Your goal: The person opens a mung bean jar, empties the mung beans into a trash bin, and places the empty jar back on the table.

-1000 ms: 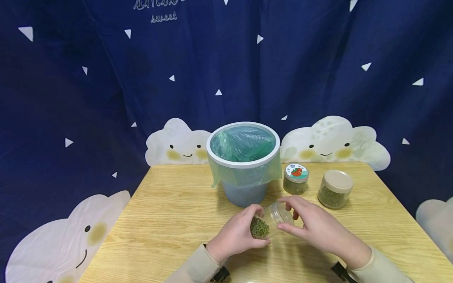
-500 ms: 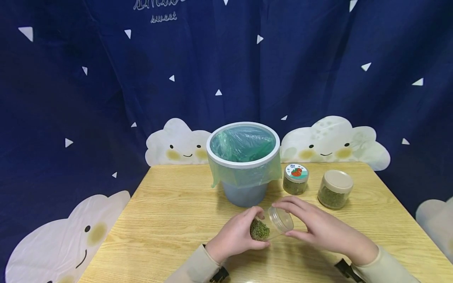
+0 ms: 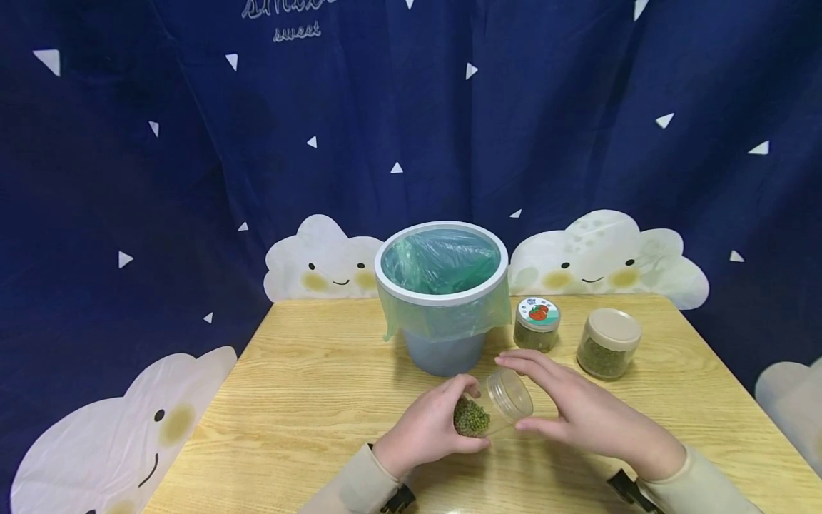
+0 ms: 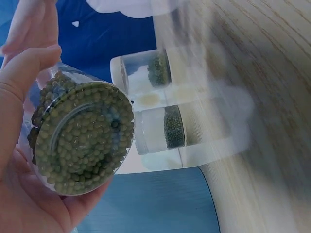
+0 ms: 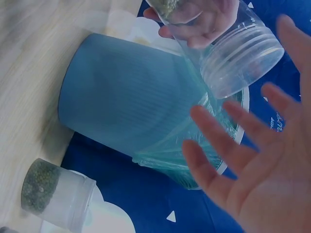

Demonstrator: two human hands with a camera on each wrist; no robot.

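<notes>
Since a second ago, the right hand (image 3: pixel 581 414) has spread its fingers, released, beside the clear jar (image 3: pixel 496 412). Beyond, on the tabletop (image 3: pixel 308 371), stands a lined bin (image 3: pixel 443 355). The left hand (image 3: pixel 429 422) grasps the tilted jar before it; two lidded jars (image 3: pixel 606 360) stand rightward. Green beans (image 3: pixel 472 418) lie at the held jar's base.

Passable over the table (image 3: pixel 302 378) at left; blocked ahead by lined bin (image 3: pixel 443 357), farther right by tomato-labelled jar (image 3: pixel 535 337) and beige-lidded jar (image 3: pixel 606 355). Apparently open only narrowly between right fingers (image 5: pixel 214 130) and tilted jar (image 5: pixel 240 60).
</notes>
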